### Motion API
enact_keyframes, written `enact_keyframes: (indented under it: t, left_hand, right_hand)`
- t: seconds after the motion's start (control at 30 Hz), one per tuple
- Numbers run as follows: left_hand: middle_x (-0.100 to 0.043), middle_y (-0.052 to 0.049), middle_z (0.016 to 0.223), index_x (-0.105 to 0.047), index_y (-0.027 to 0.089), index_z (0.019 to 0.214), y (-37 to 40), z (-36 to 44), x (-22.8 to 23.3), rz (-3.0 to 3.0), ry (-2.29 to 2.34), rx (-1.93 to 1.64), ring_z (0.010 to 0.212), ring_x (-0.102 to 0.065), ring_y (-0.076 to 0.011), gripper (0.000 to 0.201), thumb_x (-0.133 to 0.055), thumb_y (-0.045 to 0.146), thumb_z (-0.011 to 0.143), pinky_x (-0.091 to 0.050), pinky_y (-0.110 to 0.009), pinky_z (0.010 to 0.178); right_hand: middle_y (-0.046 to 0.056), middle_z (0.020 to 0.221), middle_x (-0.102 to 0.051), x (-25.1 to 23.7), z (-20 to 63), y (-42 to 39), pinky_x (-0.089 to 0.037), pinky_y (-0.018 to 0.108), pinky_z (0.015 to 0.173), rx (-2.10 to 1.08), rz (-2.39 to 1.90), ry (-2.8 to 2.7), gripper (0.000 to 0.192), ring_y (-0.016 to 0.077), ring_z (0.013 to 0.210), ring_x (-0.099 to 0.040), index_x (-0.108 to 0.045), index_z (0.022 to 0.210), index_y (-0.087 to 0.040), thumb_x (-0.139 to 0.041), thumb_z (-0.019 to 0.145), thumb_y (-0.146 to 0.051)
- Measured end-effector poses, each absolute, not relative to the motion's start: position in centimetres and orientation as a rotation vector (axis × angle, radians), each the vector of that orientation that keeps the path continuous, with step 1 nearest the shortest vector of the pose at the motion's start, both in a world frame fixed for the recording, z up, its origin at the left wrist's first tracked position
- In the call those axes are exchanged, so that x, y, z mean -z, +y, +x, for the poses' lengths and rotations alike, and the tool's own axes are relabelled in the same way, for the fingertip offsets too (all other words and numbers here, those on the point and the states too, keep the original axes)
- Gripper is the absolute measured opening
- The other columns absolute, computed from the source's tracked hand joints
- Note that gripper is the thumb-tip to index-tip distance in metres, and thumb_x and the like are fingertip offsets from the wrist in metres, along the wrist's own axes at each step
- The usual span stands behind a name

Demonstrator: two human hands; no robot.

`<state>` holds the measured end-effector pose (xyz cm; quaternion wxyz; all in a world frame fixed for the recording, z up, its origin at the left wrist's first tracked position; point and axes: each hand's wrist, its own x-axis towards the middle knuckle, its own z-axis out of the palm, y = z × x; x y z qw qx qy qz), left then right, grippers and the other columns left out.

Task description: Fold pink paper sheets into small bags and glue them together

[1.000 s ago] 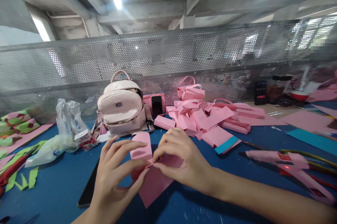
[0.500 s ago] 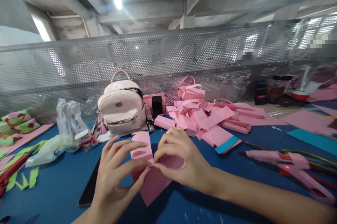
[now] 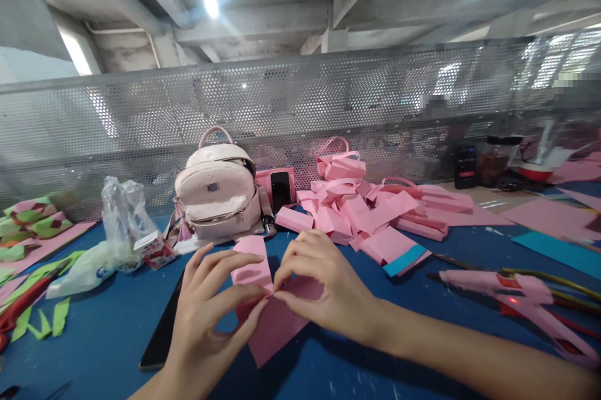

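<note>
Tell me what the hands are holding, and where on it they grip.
Both the left hand and right hand pinch a pink paper piece at its folded edge, between thumbs and fingertips.

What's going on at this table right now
A person is working a pink paper sheet with both bare hands over a blue table. The left hand and right hand meet at one spot, each pinching the sheet at a fold, with an upright flap between them. Behind them lie a heap of folded pink paper pieces, a pale pink backpack and a phone propped beside it. A pink glue gun lies to the right.
</note>
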<state>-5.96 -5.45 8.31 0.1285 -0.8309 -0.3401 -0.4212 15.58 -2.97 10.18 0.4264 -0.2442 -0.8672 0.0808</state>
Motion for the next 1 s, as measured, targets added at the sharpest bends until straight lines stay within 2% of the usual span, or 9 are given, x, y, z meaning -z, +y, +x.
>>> enact_keyframes:
  t: [0.53, 0.67, 0.77, 0.87, 1.0]
  left_hand:
    - [-0.067, -0.003, 0.119, -0.068, 0.030, 0.092, -5.4, -6.0, -7.9, -2.432, -1.011, 1.217, 0.108, -0.058, -0.0259, 0.022, -0.062, 0.010, 0.086, -0.036, -0.055, 0.101]
    - [-0.060, -0.006, 0.126, -0.062, 0.030, 0.111, -5.3, -5.8, -7.0, -2.436, -1.098, 1.245, 0.115, -0.054, -0.0271, 0.029, -0.061, 0.013, 0.087, -0.038, -0.055, 0.102]
    - [-0.050, -0.011, 0.135, -0.053, 0.028, 0.126, -5.2, -5.3, -5.8, -2.392, -1.253, 1.370, 0.126, -0.046, -0.0309, 0.042, -0.064, 0.018, 0.086, -0.042, -0.053, 0.102]
    - [-0.041, -0.013, 0.143, -0.046, 0.028, 0.133, -5.0, -4.7, -4.1, -2.355, -1.396, 1.492, 0.135, -0.041, -0.0329, 0.053, -0.064, 0.020, 0.084, -0.042, -0.055, 0.105]
    - [-0.038, -0.014, 0.146, -0.037, 0.031, 0.142, -4.7, -4.3, -1.6, -2.469, -1.446, 1.462, 0.137, -0.040, -0.0331, 0.061, -0.061, 0.018, 0.087, -0.043, -0.058, 0.106]
  right_hand:
    - [-0.001, 0.080, -0.065, -9.7, 15.6, -2.7, -0.039, 0.033, 0.080, -0.177, -0.619, -2.200, 0.006, 0.0166, 0.082, -0.055, -0.068, 0.082, -0.021, -0.072, 0.086, -0.018]
    - [0.000, 0.082, -0.065, -9.6, 15.7, -2.3, -0.039, 0.033, 0.079, -0.093, -0.626, -2.221, 0.005, 0.0167, 0.082, -0.055, -0.067, 0.084, -0.020, -0.069, 0.089, -0.021]
    - [0.000, 0.082, -0.065, -9.5, 16.3, -1.6, -0.039, 0.033, 0.078, -0.033, -0.650, -2.206, 0.008, 0.0169, 0.081, -0.055, -0.066, 0.084, -0.021, -0.065, 0.092, -0.023]
    - [0.000, 0.082, -0.064, -8.9, 17.2, -1.0, -0.039, 0.033, 0.077, -0.047, -0.642, -2.102, 0.010, 0.0168, 0.080, -0.055, -0.065, 0.083, -0.021, -0.063, 0.093, -0.022]
    - [0.000, 0.077, -0.062, -7.2, 18.6, -1.0, -0.040, 0.033, 0.074, -0.104, -0.597, -1.981, 0.008, 0.0162, 0.075, -0.056, -0.066, 0.084, -0.022, -0.065, 0.092, -0.021]
